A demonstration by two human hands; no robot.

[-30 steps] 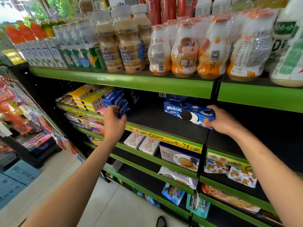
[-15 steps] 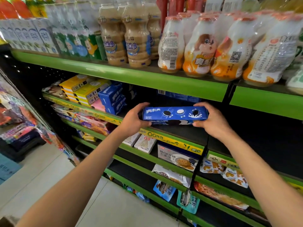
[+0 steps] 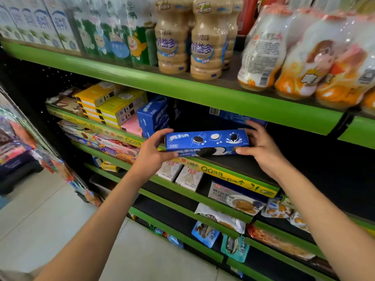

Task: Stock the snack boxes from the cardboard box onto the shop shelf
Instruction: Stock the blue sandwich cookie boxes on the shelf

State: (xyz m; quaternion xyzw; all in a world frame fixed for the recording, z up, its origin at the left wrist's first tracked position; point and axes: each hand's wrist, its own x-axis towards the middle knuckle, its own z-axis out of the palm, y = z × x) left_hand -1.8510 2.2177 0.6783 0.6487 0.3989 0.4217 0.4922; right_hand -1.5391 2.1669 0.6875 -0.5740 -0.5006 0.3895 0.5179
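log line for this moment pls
step: placing blue cookie box on shelf | left hand: grips left end | right hand: grips right end

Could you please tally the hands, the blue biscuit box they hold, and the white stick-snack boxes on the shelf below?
Hands: 2, left hand, right hand
Long blue cardboard biscuit box in their grip: 1
Small white cardboard stick-snack boxes: 2
Total: 5

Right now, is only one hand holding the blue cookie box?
No, the left hand grips one end of the blue cookie box and the right hand the other.
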